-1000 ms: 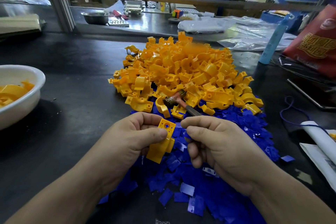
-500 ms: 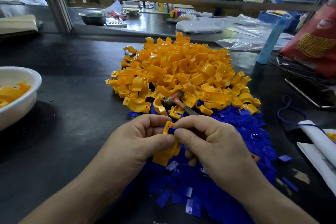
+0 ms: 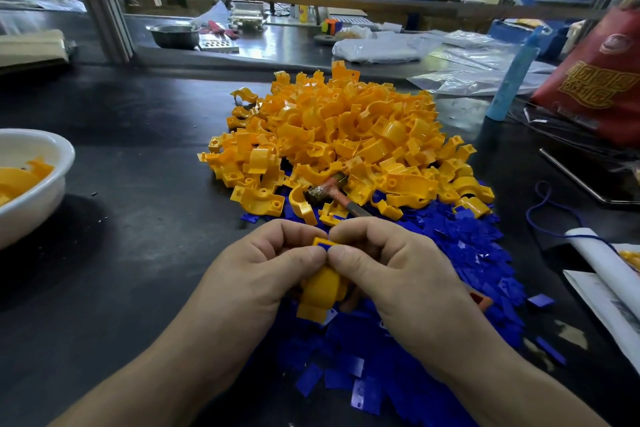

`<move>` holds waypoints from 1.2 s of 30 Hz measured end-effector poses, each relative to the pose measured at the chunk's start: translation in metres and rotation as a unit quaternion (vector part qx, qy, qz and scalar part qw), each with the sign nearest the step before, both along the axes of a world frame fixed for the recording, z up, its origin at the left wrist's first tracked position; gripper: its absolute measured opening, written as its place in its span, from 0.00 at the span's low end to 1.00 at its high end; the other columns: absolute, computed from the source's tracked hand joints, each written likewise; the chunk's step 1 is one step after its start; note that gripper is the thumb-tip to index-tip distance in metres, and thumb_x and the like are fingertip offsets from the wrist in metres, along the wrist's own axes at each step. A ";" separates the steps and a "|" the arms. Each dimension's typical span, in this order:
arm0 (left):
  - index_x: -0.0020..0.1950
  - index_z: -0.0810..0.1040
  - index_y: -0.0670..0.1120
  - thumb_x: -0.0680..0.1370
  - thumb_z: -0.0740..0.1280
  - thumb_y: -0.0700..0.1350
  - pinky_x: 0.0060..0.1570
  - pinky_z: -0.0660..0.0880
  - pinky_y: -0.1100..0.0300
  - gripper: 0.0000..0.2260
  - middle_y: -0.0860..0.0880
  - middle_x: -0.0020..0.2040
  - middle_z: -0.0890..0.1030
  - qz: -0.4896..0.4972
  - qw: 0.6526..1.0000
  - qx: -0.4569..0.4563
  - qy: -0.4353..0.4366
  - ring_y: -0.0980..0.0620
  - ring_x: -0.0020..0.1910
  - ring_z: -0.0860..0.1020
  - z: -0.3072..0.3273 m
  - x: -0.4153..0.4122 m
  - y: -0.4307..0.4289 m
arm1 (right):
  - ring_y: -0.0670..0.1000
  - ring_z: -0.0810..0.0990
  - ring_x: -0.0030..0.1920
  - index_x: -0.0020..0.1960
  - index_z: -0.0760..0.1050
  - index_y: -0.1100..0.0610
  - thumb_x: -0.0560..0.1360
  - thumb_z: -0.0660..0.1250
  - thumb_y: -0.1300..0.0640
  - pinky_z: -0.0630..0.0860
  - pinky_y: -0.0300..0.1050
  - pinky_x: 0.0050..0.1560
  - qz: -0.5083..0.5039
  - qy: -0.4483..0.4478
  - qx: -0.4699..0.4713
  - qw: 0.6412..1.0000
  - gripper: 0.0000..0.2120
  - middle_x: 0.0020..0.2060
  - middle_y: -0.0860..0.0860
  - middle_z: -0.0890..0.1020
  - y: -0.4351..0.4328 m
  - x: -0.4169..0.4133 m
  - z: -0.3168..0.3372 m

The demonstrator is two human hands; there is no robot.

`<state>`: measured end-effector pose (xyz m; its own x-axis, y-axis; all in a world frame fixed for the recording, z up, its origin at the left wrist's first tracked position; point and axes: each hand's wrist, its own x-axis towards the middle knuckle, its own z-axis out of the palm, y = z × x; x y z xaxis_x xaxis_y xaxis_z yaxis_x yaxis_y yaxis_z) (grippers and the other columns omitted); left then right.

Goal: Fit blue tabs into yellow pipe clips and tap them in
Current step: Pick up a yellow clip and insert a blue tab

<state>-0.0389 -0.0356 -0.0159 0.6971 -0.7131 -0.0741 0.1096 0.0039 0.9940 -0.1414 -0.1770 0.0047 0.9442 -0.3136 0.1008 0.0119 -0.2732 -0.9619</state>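
Close to the table's (image 3: pixel 138 225) near edge, the left hand (image 3: pixel 263 274) grips a yellow clip (image 3: pixel 322 291), fingers and thumb curled round it. The right hand (image 3: pixel 398 274) pinches a blue tab (image 3: pixel 327 246) into the clip's top end, thumb against the left thumb. Under both hands lies a heap of blue tabs (image 3: pixel 460 253). Beyond them a hammer (image 3: pixel 327 189) rests at the front of the pile of yellow clips (image 3: pixel 346 135). A white bowl (image 3: pixel 45 152) sits at the left edge.
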 end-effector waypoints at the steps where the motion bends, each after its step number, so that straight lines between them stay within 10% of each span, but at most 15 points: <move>1: 0.47 0.84 0.56 0.62 0.71 0.57 0.41 0.80 0.56 0.15 0.46 0.48 0.86 0.000 1.000 0.002 0.001 0.46 0.46 0.85 0.000 0.000 0.000 | 0.45 0.83 0.37 0.50 0.79 0.45 0.69 0.65 0.45 0.78 0.36 0.34 0.000 -0.007 -0.004 1.000 0.11 0.42 0.45 0.82 0.000 0.000 0.000; 23: 0.45 0.85 0.54 0.61 0.71 0.55 0.38 0.79 0.55 0.15 0.45 0.45 0.86 0.016 1.000 0.009 -0.020 0.45 0.43 0.84 0.015 0.001 0.005 | 0.42 0.81 0.41 0.51 0.74 0.36 0.71 0.61 0.41 0.77 0.32 0.35 -0.014 -0.056 -0.111 0.992 0.10 0.45 0.40 0.79 0.003 -0.001 0.002; 30: 0.45 0.83 0.52 0.78 0.68 0.47 0.39 0.81 0.46 0.05 0.43 0.44 0.84 0.180 0.954 0.204 -0.129 0.42 0.43 0.82 0.008 0.054 0.034 | 0.49 0.69 0.55 0.67 0.65 0.43 0.75 0.60 0.40 0.70 0.45 0.53 -0.164 0.120 -0.551 0.809 0.22 0.55 0.46 0.73 -0.042 -0.003 -0.005; 36: 0.43 0.81 0.57 0.80 0.65 0.50 0.34 0.70 0.62 0.08 0.57 0.39 0.79 0.202 0.893 0.313 -0.254 0.57 0.38 0.75 0.003 0.063 0.034 | 0.47 0.70 0.48 0.62 0.64 0.42 0.77 0.58 0.42 0.66 0.42 0.40 -0.139 0.160 -0.559 0.801 0.15 0.47 0.44 0.72 -0.047 0.001 -0.013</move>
<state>0.0238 -0.0020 -0.0134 0.9449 -0.3260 0.0280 -0.2400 -0.6325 0.7365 -0.1407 -0.2243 -0.0079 0.8873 -0.3981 0.2329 -0.3968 -0.9163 -0.0548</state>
